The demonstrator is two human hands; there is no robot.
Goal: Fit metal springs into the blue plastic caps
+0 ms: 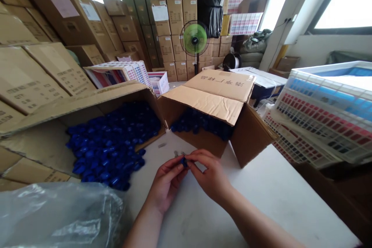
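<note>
Above the white table (pixel 192 217), my left hand (pixel 167 182) and my right hand (pixel 209 174) meet with their fingertips around a small blue plastic piece (pixel 184 161). The fingers cover most of it, so its exact kind does not show. Just beyond the fingertips are small clear or greyish bits (pixel 176 153), too small to name. Another small grey piece (pixel 162 145) lies on the table further left. To the left, a heap of blue plastic pieces (pixel 107 147) spills from an open cardboard box (pixel 58 124) onto the table.
A second open box (pixel 209 139) with more blue pieces stands beyond my hands. Clear plastic sheeting (pixel 61 217) lies at the lower left. Stacked white crates (pixel 325 112) stand at the right. A green fan (pixel 195 39) and piled cartons (pixel 171 19) are at the back.
</note>
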